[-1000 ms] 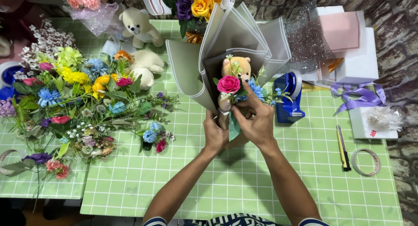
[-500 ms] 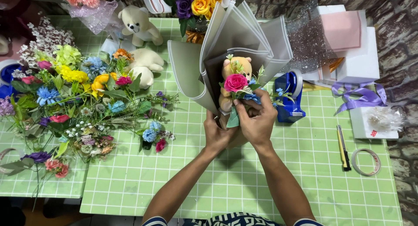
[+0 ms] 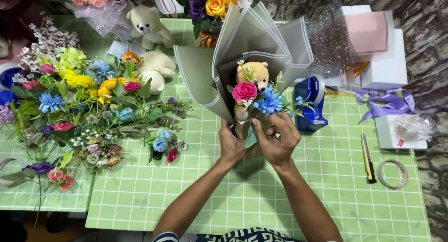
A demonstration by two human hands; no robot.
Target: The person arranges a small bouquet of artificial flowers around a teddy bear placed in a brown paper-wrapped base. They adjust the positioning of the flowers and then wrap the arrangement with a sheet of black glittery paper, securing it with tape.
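A small bouquet (image 3: 254,100) stands upright over the green grid mat (image 3: 196,186): a tan teddy bear (image 3: 254,74), a pink rose (image 3: 244,91) and a blue flower (image 3: 269,104), backed by folded grey wrapping paper (image 3: 252,41). My left hand (image 3: 232,144) grips the bouquet's base from the left. My right hand (image 3: 276,138) is closed round the stems from the right, fingers curled just under the blue flower. The stems are hidden behind both hands.
Loose artificial flowers (image 3: 79,107) are heaped at the left, with white teddy bears (image 3: 149,23) behind. A blue tape dispenser (image 3: 311,104) sits right of the bouquet. A yellow-and-black utility knife (image 3: 368,159), a tape roll (image 3: 392,173), purple ribbon (image 3: 385,102) and white boxes (image 3: 382,60) lie at the right.
My right hand has slid a little up and right along the stems, and the blue flower now sits higher beside the rose. My left hand stays at the base.
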